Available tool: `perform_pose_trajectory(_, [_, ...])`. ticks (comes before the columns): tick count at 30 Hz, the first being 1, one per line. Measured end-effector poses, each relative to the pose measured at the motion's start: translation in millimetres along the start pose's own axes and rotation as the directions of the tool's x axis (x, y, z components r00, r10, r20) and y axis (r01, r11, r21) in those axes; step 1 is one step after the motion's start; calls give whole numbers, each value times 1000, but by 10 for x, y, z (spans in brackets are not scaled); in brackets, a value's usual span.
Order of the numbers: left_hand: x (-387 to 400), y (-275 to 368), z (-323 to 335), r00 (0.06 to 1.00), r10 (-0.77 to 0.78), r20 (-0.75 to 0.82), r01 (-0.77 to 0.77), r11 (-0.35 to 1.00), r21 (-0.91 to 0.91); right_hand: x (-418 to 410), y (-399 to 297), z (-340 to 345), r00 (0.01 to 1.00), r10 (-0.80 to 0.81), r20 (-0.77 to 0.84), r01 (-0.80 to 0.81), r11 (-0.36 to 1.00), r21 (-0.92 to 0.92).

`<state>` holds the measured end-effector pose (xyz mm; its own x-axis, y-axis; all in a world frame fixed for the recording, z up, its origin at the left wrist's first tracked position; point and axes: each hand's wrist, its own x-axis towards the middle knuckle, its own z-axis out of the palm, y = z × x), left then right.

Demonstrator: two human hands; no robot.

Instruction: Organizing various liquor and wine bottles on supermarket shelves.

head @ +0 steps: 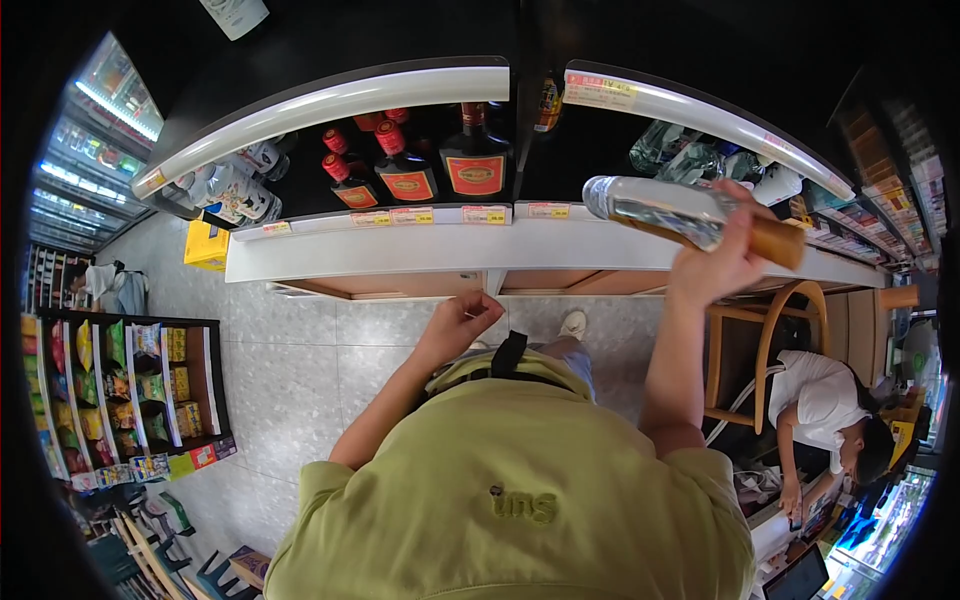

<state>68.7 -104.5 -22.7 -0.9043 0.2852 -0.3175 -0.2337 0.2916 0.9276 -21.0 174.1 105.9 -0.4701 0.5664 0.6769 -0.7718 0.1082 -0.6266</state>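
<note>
A clear glass bottle with a long orange-brown cap lies tilted nearly sideways in my right hand. My fingers wrap around it near the cap end. The bottle's base points left, in front of the shelf's right section. My left hand hangs before my waist, its fingers loosely curled and nothing visible in them. Dark bottles with red caps and red labels stand on the shelf ahead. Clear bottles are behind my right hand, partly hidden.
Price tags line the white shelf edge. Printed bottles stand at its left end, above a yellow box. A snack rack is at left. On the right are a wooden chair and a seated person holding a phone.
</note>
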Motion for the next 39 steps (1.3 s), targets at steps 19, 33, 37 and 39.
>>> perform_pose_trajectory(19, [-219,-170,23,990,-76,-120,66,994,-89,-323,1076,378,976,135,170,-92,966,-241])
perform_pose_trajectory(33, [-261,-205,4,983,-106,-149,94,992,-86,-347,1213,674,967,167,191,-96,937,-336])
perform_pose_trajectory(37, [-258,-237,10,985,-98,-142,88,993,-74,-299,1336,768,968,171,181,-98,930,-354])
perform_pose_trajectory(39, [-259,-229,10,987,-78,-138,73,996,-43,-278,1415,796,955,189,228,-90,920,-382])
